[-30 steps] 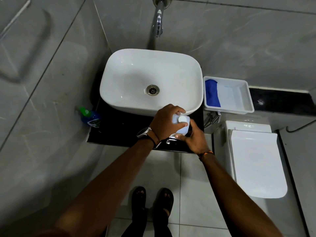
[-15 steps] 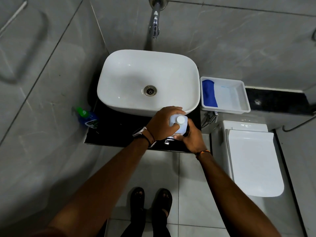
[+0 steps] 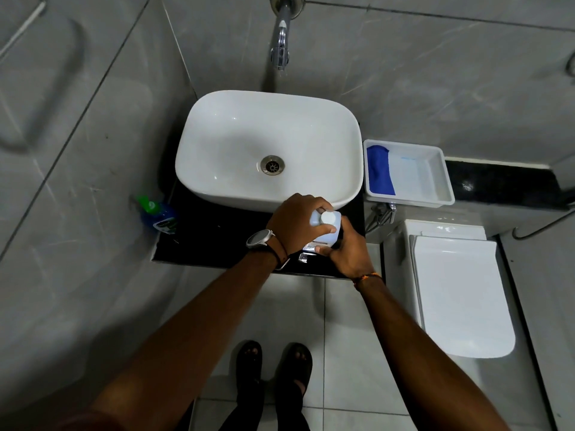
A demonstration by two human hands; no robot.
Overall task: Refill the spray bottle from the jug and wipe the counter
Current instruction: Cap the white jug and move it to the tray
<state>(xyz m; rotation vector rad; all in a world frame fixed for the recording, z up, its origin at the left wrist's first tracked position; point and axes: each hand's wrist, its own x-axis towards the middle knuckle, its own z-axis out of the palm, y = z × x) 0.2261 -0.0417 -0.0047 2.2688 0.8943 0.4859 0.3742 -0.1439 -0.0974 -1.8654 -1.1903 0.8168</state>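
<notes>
**Grey-tiled bathroom, two hands on a white jug at the counter's edge**

Grey tiles surround a black counter [image 3: 217, 241] carrying a white basin [image 3: 267, 150] under a chrome tap [image 3: 281, 45]. At the counter's front right edge, just before the basin, stands a white capped jug [image 3: 325, 225]. The left hand [image 3: 295, 223], watch on its wrist, curls closed around the jug's top. The right hand [image 3: 348, 250] grips its lower side. A blue spray bottle [image 3: 158, 214] with a green top sits at the counter's far left. Right of the basin, a white tray [image 3: 435, 178] holds a blue cloth [image 3: 379, 169].
</notes>
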